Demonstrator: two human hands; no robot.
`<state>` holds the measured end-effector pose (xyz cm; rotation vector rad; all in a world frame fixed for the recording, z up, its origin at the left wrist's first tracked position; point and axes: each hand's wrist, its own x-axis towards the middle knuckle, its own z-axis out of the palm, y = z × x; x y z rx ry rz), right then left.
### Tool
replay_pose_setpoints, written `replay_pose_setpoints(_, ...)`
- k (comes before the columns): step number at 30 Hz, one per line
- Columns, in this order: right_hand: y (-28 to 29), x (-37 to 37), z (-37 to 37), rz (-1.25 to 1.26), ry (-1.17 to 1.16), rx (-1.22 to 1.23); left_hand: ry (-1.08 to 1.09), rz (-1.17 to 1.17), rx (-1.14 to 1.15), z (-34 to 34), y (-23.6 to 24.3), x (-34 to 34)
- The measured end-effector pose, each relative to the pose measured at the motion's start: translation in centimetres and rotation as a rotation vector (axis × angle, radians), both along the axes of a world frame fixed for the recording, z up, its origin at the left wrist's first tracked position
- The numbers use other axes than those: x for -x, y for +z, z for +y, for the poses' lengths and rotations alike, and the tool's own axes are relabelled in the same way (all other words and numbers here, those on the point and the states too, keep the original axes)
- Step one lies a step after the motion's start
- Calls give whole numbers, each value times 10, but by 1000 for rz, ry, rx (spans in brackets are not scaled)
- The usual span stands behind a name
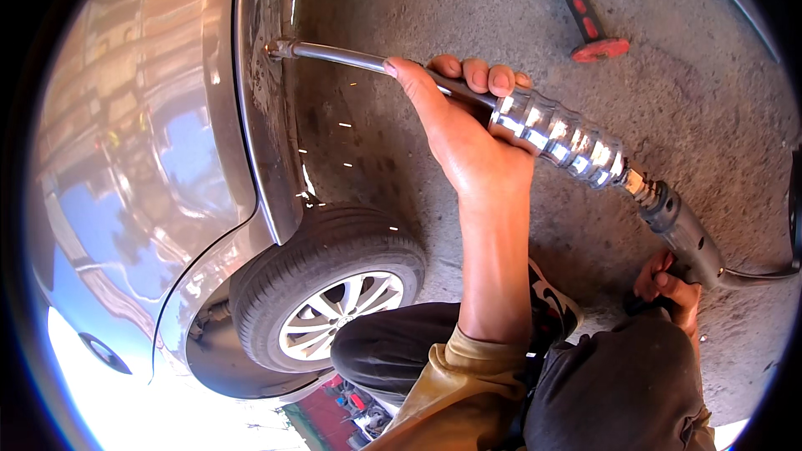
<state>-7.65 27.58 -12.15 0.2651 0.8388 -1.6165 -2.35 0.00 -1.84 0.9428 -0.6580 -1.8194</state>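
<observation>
A slide hammer dent puller (pixel 334 55) runs slantwise across the view. Its tip (pixel 282 48) meets the scraped lower sill (pixel 266 83) of a grey-brown car, and small bright sparks fly below it. My left hand (pixel 476 138) is closed around the shaft, thumb lying along it, just ahead of the shiny ribbed sliding weight (pixel 564 134). Behind the weight comes the puller's dark gun body (pixel 689 238), a cable leaving its rear. My right hand (pixel 678 292) is curled at the grip under that body; my knee partly covers it.
The car's side panel (pixel 142 142) fills the left, with a wheel (pixel 334 292) below the sill. A tool with a black and red grip (pixel 585 17) and a red flared end lies on the concrete floor (pixel 401 0). The cable (pixel 764 277) trails right. My knees are bent beneath my arms.
</observation>
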Motion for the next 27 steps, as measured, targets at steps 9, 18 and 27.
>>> replay_pose_setpoints(9, -1, -4, -2, -2, -40, 28, 70, -146, -84, -6, 14, 8)
replay_pose_setpoints(18, -10, 0, 11, -132, 34, 45, -66, -248, -12, -111, 38, -32)
replay_pose_setpoints(27, -18, -2, 8, -12, 14, 16, 86, -249, 18, 0, -11, 9)
